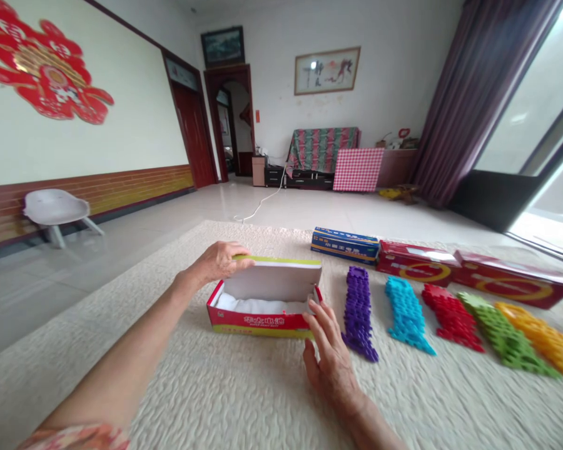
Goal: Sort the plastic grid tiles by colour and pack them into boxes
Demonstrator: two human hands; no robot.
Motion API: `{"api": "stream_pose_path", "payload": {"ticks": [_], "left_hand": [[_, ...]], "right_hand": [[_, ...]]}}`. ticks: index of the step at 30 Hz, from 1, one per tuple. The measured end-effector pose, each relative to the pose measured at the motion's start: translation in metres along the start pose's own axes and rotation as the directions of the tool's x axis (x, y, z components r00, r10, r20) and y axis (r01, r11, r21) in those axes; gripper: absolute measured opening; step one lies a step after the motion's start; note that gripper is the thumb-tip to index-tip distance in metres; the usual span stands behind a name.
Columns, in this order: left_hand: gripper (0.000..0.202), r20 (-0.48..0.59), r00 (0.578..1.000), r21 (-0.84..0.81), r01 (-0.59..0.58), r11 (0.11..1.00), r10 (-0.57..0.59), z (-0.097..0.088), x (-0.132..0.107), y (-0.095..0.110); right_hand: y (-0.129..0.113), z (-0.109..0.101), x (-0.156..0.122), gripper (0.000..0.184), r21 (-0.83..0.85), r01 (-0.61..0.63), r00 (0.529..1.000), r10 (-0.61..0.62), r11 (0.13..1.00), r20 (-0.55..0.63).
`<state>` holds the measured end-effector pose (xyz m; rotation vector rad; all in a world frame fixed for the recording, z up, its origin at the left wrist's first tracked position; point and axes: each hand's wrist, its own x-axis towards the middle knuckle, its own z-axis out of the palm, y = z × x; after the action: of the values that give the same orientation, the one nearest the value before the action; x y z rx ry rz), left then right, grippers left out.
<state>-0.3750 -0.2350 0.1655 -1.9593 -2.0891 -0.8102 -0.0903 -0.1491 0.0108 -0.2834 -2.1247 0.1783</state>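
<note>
Red box (234,320), long axis crosswise, left fingers (244,264) pinching raised lid (281,278), right fingers (322,322) loosely parted at its right end

The red box (214,297) can be entered over its front wall (263,322), but the raised lid (281,280) (left hand (220,261) at its edge) bars the back, the right hand (329,355) one corner.

Four boxes (260,322) (one open), five coloured rows of plastic pieces (359,312), two hands (333,359), one chair (56,206)

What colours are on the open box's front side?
Front side: red, with yellow-green band below; head view.
</note>
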Motion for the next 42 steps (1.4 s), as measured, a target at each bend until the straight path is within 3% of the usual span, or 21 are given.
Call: {"api": "stream_pose_path", "payload": {"ticks": [2,4,7,9,11,16,19,24,29,34,42], "left_hand": [[0.033,-0.170,0.985,0.029,0.050,0.998,-0.044,0.011,-0.005,-0.011],[0.038,-0.311,0.941,-0.026,0.135,0.991,-0.136,0.026,-0.011,-0.022],[0.047,-0.366,0.853,-0.243,0.297,0.923,-0.371,0.049,-0.023,-0.039],[0.055,-0.291,0.809,-0.410,0.378,0.830,-0.511,0.060,-0.031,-0.050],[0.059,-0.149,0.808,-0.563,0.405,0.720,-0.570,0.066,-0.038,-0.058],[0.066,0.118,0.807,-0.798,0.424,0.429,-0.578,0.074,-0.047,-0.062],[0.067,0.208,0.810,-0.833,0.440,0.335,-0.548,0.077,-0.047,-0.056],[0.068,0.234,0.814,-0.833,0.450,0.322,-0.531,0.076,-0.051,-0.045],[0.073,0.191,0.825,-0.758,0.468,0.454,-0.532,0.081,-0.059,-0.045],[0.072,0.236,0.821,-0.800,0.468,0.376,-0.519,0.086,-0.061,-0.043],[0.063,0.233,0.844,-0.819,0.439,0.370,-0.484,0.083,-0.065,-0.045]], "right_hand": [[0.001,0.000,0.000,0.058,0.009,0.001,1.000,-0.001,1.000,0.000],[0.001,-0.001,0.000,0.057,0.018,-0.003,1.000,0.003,1.000,0.005],[0.001,-0.002,-0.001,0.056,0.024,-0.006,1.000,0.005,1.000,0.021],[0.001,-0.002,-0.002,0.056,0.022,-0.011,1.000,0.011,1.000,0.026],[0.002,-0.001,-0.003,0.056,0.018,-0.023,0.999,0.022,1.000,0.031],[0.002,-0.001,-0.005,0.055,0.001,-0.046,0.998,0.046,0.999,0.048],[0.001,-0.001,-0.005,0.053,-0.012,-0.058,0.997,0.058,0.998,0.051],[-0.001,-0.005,-0.003,0.047,-0.019,-0.057,0.997,0.058,0.998,0.059],[-0.001,-0.009,-0.003,0.043,-0.008,-0.054,0.997,0.055,0.998,0.062],[-0.004,-0.011,-0.006,0.043,-0.001,-0.083,0.995,0.083,0.997,0.062],[-0.005,-0.016,-0.006,0.044,-0.051,-0.029,0.995,0.034,0.998,0.095]]}}
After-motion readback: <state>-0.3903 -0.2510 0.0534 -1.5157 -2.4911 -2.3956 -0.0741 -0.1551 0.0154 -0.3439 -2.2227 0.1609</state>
